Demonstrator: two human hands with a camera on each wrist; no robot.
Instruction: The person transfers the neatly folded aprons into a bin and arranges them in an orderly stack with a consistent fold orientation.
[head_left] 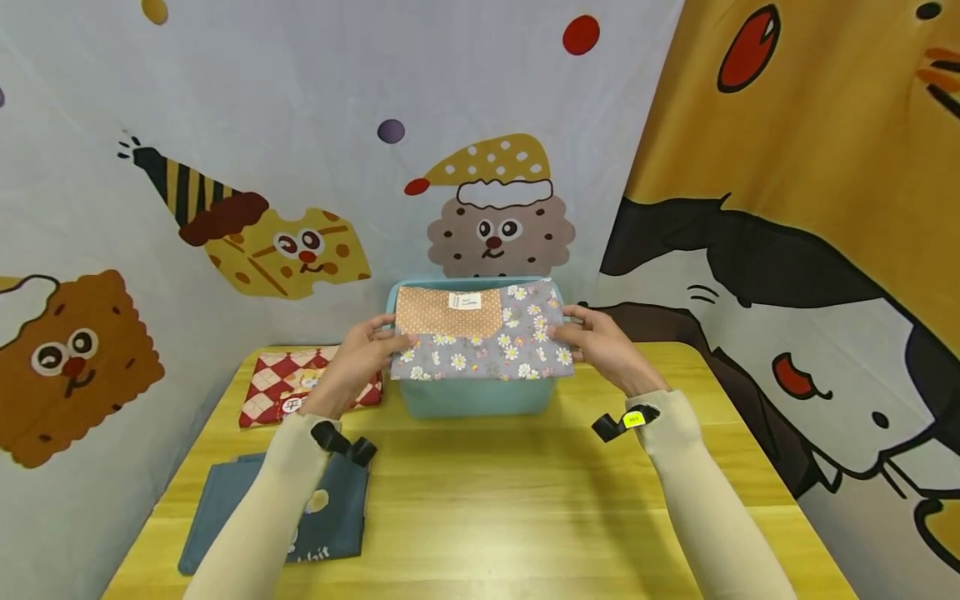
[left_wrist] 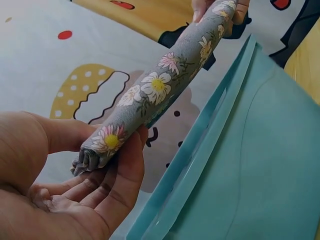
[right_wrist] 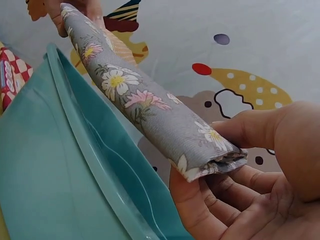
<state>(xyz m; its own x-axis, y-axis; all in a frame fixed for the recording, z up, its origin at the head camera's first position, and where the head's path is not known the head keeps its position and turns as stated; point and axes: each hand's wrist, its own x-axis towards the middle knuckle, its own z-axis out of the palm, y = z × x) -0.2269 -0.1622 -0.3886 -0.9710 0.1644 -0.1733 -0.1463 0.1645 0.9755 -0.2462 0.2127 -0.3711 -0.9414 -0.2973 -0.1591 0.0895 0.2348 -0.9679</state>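
Note:
A folded grey cloth with a daisy print spans the top of a light-blue plastic bin. An orange dotted section and a white label show on its upper face. My left hand pinches the cloth's left end between thumb and fingers, and my right hand pinches the right end the same way. Both wrist views show the cloth held above the bin's rim, its layers folded over at the ends. Most of the bin's inside is hidden behind the cloth.
Left of the bin lies a folded red-and-cream checked cloth, partly behind my left hand. Nearer, a folded dark-blue cloth lies under my left forearm. All stand on a yellow wooden table, with a cartoon-print curtain behind.

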